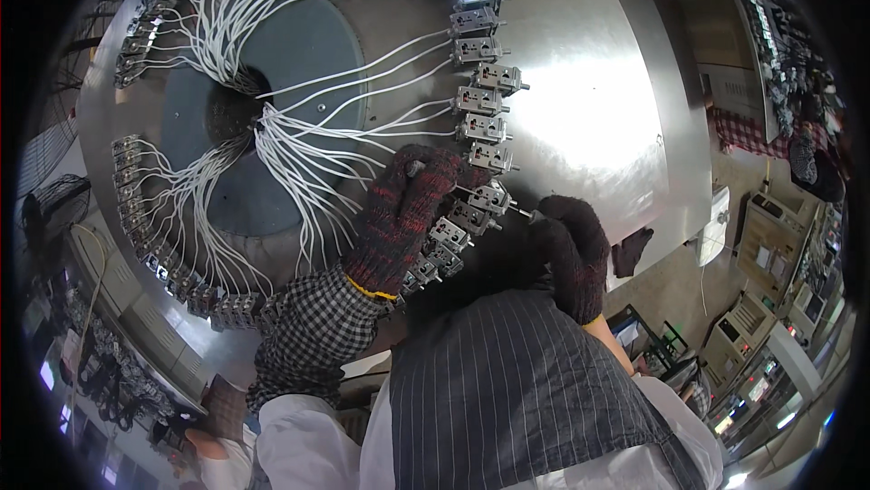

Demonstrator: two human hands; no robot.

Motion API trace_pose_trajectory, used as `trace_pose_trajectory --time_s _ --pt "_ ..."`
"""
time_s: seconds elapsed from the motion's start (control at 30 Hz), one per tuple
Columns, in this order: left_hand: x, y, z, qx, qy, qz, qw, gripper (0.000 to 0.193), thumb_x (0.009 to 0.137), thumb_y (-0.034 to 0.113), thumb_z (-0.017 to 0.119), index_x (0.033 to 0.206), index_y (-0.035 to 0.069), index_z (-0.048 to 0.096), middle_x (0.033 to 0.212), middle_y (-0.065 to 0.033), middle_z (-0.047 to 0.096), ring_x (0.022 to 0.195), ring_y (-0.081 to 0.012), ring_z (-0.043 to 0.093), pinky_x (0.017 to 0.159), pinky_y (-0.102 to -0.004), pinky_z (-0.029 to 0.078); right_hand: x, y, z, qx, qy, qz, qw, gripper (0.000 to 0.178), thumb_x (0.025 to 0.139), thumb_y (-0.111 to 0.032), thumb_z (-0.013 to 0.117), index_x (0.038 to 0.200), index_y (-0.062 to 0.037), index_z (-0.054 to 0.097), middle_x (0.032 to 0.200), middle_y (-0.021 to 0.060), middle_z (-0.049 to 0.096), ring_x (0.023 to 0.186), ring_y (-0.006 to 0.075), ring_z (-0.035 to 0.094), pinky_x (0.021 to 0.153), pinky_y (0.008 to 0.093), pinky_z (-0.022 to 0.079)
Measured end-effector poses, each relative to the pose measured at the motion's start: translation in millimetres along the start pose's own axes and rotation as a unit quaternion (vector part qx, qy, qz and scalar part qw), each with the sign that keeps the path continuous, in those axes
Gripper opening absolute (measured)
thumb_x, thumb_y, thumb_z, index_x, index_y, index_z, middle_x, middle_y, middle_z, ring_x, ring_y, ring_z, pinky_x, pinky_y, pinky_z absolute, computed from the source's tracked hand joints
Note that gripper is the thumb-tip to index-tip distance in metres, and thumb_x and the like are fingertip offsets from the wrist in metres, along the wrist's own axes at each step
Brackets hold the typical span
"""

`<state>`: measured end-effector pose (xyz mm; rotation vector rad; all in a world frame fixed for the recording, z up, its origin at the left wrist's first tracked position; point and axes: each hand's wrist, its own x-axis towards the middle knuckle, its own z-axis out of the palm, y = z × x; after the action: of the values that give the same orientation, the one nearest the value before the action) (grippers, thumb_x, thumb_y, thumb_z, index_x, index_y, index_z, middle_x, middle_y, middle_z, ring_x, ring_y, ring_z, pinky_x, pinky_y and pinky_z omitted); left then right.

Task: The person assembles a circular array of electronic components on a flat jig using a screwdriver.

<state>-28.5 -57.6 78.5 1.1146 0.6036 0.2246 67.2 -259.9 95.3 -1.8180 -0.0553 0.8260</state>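
From the head camera, a metal block point(490, 197) sits between the two hands, in a ring of blocks on a big round metal table point(589, 19). The left hand point(399, 214), in a dark red and black glove, curls its fingers by the block, over the inner side of the ring. The right hand point(575, 250), in a dark glove too, is bent with its fingers close together, just outside the block's thin pin point(520, 211). The fingertips are in shade or tucked away, so I cannot tell if either hand pinches anything.

White wires point(299, 141) fan out from the middle of the table, and some run right up to the left glove. If that hand pulls back fast, a wire could catch on it and get a hard tug. The gloves look thick and woolly, so a bit of yarn could snag on a block's corner. The pin is thin, so a push from the side could bend it. The checked sleeve point(317, 331) is close to the lower blocks point(240, 309), and its loose cloth could hook on one. A dark cloth point(632, 251) near the table's edge could slip off if an arm bumps it.
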Motion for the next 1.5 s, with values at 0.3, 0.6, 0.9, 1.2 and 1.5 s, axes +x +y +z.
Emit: trace_pose_trajectory --time_s 0.3,0.6,0.9,1.2,1.5 --pt "0 0 3 -0.009 0.017 0.0 1.0 0.024 0.098 0.024 0.051 0.105 0.003 0.06 0.096 -0.0046 0.064 0.089 -0.0116 0.057 0.084 -0.0281 0.045 8 17 -3 -0.034 -0.014 -0.193 0.98 0.016 0.081 -0.001 0.066 0.097 -0.0018 0.063 0.1 0.0121 0.064 0.095 0.021 0.062 0.08 0.0323 0.05" --pt "5 11 -52 0.071 0.009 0.227 0.971 0.03 0.101 0.022 0.039 0.11 0.002 0.059 0.115 -0.0116 0.062 0.09 -0.0155 0.058 0.085 -0.0312 0.047 19 12 -11 -0.185 -0.096 -0.17 0.963 0.017 0.087 -0.008 0.062 0.104 -0.0046 0.06 0.095 0.0082 0.063 0.083 0.0132 0.059 0.072 0.0288 0.047" --pt "-15 37 -345 0.837 0.252 0.12 0.471 0.023 0.088 0.014 0.051 0.111 0.009 0.052 0.108 -0.0142 0.058 0.085 -0.0343 0.063 0.07 -0.0418 0.053 24 -21 26 -0.362 -0.125 -0.439 0.813 0.031 0.073 -0.018 0.074 0.103 -0.0156 0.065 0.086 0.0077 0.066 0.076 0.027 0.064 0.065 0.0363 0.051" --pt "-15 17 -255 0.822 0.373 0.04 0.429 0.023 0.09 0.019 0.051 0.112 0.016 0.056 0.111 -0.01 0.057 0.085 -0.028 0.065 0.063 -0.0407 0.054 48 -30 32 -0.356 -0.097 -0.48 0.796 0.029 0.076 -0.026 0.072 0.103 -0.0156 0.067 0.087 0.0093 0.064 0.079 0.0291 0.063 0.068 0.0397 0.05" --pt "-59 -82 -248 0.783 0.478 -0.02 0.397 0.017 0.089 0.021 0.052 0.101 0.013 0.062 0.1 -0.0059 0.057 0.095 -0.0221 0.06 0.068 -0.039 0.054 118 -23 54 -0.37 -0.116 -0.447 0.806 0.037 0.075 -0.015 0.071 0.112 -0.0188 0.065 0.109 0.0066 0.065 0.095 0.0252 0.064 0.083 0.0348 0.05"
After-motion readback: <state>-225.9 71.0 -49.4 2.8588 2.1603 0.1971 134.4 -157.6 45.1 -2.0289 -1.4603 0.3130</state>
